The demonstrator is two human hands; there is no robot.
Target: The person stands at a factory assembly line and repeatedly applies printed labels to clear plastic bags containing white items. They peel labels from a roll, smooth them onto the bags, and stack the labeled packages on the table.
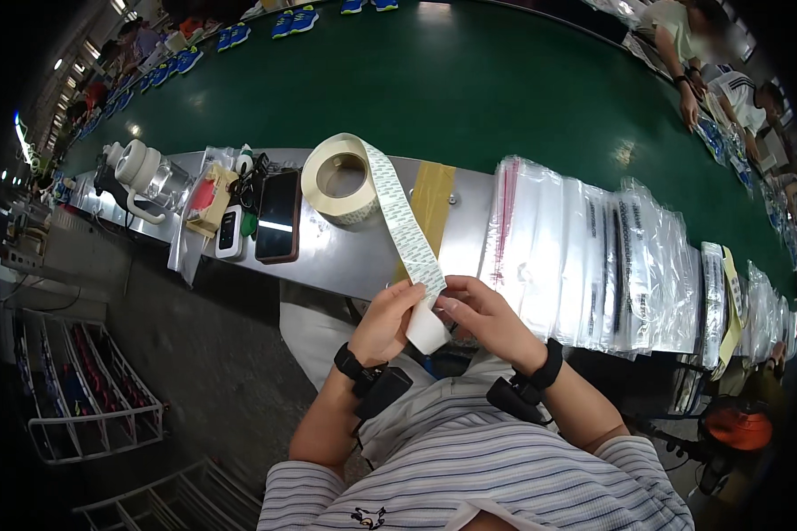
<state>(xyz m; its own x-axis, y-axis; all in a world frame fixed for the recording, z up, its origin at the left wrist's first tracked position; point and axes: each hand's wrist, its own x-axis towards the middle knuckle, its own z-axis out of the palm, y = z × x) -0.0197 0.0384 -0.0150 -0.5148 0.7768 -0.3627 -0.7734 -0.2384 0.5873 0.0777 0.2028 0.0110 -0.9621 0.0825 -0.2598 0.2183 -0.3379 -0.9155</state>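
Observation:
A big roll of labels (352,212) stands on the metal ledge in front of me, wound on a cardboard core. From it a printed label strip (400,217) runs down toward my lap, its blank white end curling below my fingers. My left hand (386,320) pinches the strip's left edge between thumb and fingers. On the opposite edge my right hand (494,326) is closed, thumb and forefinger at the strip; its other fingers are partly hidden. Both wrists carry black straps with small dark boxes.
Right of the strip lie overlapping clear plastic bags (576,257). To the left are a phone (277,217), a small white device (229,232) and a clear jug (155,177). Beyond runs a green conveyor belt (469,88) carrying blue shoes (295,21). Co-workers sit at far right.

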